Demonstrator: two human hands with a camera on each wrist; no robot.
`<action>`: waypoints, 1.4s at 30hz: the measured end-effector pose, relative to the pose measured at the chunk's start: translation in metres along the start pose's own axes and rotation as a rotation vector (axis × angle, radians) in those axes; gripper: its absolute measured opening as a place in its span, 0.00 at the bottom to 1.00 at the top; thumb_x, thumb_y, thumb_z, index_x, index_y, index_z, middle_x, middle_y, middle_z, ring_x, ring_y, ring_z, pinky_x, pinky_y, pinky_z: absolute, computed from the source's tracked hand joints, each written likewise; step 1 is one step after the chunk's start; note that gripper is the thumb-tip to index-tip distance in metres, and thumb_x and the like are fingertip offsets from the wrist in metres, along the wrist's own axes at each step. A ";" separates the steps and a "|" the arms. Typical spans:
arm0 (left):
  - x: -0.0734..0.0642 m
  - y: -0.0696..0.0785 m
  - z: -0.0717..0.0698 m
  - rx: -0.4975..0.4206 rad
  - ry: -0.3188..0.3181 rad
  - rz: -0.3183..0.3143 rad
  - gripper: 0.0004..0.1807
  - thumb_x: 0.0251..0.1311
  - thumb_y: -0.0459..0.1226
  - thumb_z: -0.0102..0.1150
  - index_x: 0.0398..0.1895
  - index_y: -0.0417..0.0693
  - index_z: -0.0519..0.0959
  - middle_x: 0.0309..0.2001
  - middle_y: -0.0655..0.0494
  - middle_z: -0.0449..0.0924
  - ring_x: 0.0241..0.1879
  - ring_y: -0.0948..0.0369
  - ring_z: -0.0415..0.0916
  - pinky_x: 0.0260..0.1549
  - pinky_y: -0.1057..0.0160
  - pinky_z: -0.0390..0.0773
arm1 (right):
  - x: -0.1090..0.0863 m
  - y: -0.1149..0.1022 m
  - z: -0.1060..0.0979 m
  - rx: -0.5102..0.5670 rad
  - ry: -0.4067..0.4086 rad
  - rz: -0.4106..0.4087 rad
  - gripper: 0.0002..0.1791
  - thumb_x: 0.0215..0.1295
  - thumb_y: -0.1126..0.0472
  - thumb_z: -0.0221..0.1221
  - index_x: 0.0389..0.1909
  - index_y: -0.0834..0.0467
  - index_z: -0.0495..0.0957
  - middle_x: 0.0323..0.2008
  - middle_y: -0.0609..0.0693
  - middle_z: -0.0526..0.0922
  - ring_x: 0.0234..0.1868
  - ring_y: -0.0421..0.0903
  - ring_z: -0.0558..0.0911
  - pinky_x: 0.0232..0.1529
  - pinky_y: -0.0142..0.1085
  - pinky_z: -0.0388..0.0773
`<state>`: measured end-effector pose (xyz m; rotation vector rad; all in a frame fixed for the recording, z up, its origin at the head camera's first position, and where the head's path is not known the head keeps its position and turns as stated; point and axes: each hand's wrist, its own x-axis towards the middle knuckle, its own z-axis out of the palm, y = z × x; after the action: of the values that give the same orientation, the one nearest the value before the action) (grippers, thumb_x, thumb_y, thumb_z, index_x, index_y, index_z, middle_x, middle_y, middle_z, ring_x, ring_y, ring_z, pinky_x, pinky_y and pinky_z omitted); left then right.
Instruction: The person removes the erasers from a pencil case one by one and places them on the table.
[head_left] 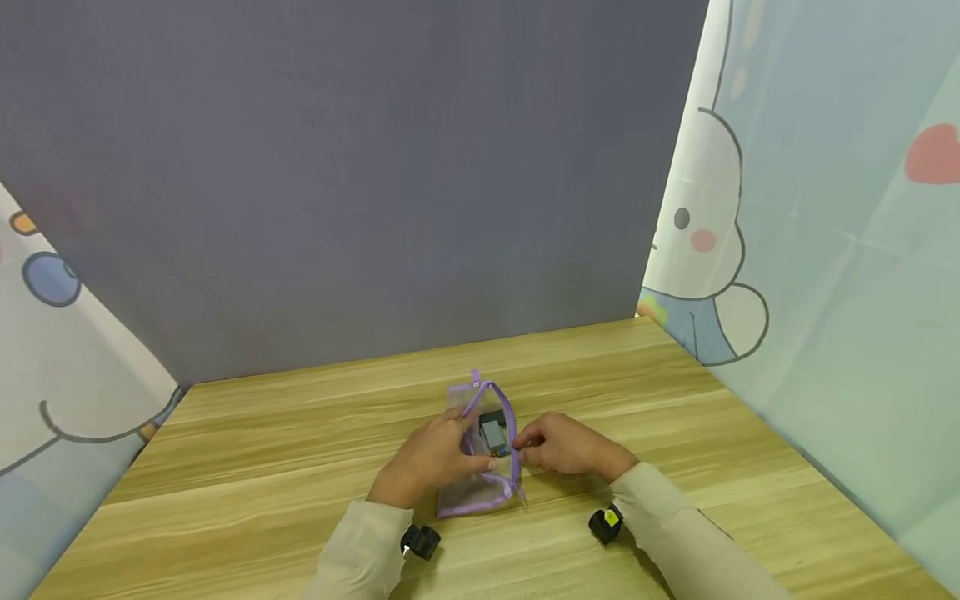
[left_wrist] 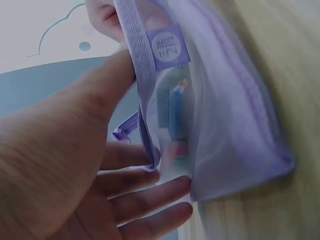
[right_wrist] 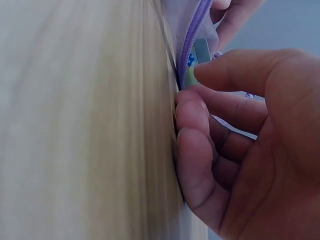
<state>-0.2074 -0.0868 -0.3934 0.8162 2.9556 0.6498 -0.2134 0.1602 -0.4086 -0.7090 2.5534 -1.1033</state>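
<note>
A purple-edged mesh zipper pouch [head_left: 474, 505] lies on the table with its mouth spread apart. Inside the mouth shows a dark item with a grey panel [head_left: 492, 434]. Through the mesh in the left wrist view appear a blue item [left_wrist: 176, 115] and a reddish-green one, both blurred. My left hand [head_left: 427, 458] holds the pouch's left rim, its thumb across the opening and the other fingers spread along the outside. From the right, my right hand [head_left: 562, 444] pinches the zipper edge between thumb and index finger; its other fingers curl near the tabletop.
The wooden table [head_left: 285, 467] extends around the pouch. A dark grey panel [head_left: 375, 183] stands along the back edge, with cartoon-printed curtains [head_left: 840, 275] at both sides. Black wrist cameras [head_left: 606, 525] sit below each hand.
</note>
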 end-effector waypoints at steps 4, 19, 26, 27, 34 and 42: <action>-0.002 -0.002 -0.004 -0.007 -0.007 0.032 0.56 0.51 0.63 0.70 0.78 0.49 0.56 0.69 0.41 0.68 0.56 0.51 0.77 0.55 0.51 0.76 | 0.001 0.001 0.000 -0.008 0.001 0.006 0.13 0.69 0.63 0.60 0.51 0.60 0.85 0.28 0.44 0.83 0.22 0.38 0.76 0.21 0.31 0.71; -0.002 -0.004 -0.007 0.004 -0.005 0.047 0.61 0.46 0.60 0.76 0.79 0.48 0.56 0.50 0.47 0.80 0.35 0.62 0.76 0.37 0.60 0.78 | 0.001 0.000 -0.003 -0.027 0.013 0.007 0.14 0.67 0.66 0.59 0.49 0.60 0.86 0.26 0.43 0.82 0.20 0.37 0.73 0.19 0.29 0.67; -0.004 -0.009 -0.008 -0.003 -0.014 0.019 0.60 0.44 0.62 0.76 0.79 0.53 0.57 0.60 0.40 0.75 0.46 0.54 0.78 0.46 0.52 0.79 | 0.000 -0.001 -0.001 -0.023 0.010 0.006 0.13 0.68 0.65 0.59 0.49 0.60 0.87 0.27 0.44 0.83 0.19 0.37 0.72 0.18 0.29 0.65; -0.004 -0.009 -0.007 -0.006 -0.019 0.020 0.60 0.45 0.61 0.75 0.79 0.54 0.58 0.60 0.41 0.74 0.46 0.54 0.78 0.46 0.52 0.79 | 0.000 -0.001 -0.001 -0.024 0.010 0.006 0.13 0.68 0.65 0.59 0.49 0.60 0.87 0.27 0.44 0.83 0.19 0.37 0.72 0.18 0.29 0.65; -0.006 -0.012 -0.008 -0.003 -0.031 0.054 0.58 0.48 0.60 0.74 0.78 0.48 0.58 0.73 0.37 0.60 0.63 0.44 0.71 0.56 0.49 0.75 | 0.000 -0.002 0.000 -0.036 0.007 -0.002 0.14 0.67 0.65 0.59 0.49 0.61 0.86 0.27 0.44 0.83 0.19 0.36 0.73 0.18 0.29 0.67; -0.004 -0.016 -0.008 -0.002 -0.003 0.111 0.57 0.48 0.56 0.77 0.78 0.44 0.59 0.71 0.36 0.64 0.62 0.45 0.72 0.57 0.49 0.74 | -0.001 -0.003 -0.002 -0.028 0.009 0.000 0.13 0.67 0.65 0.59 0.49 0.61 0.87 0.31 0.43 0.84 0.20 0.37 0.74 0.19 0.29 0.68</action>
<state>-0.2121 -0.1042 -0.3926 0.9867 2.9232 0.6553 -0.2125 0.1600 -0.4051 -0.7121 2.5812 -1.0757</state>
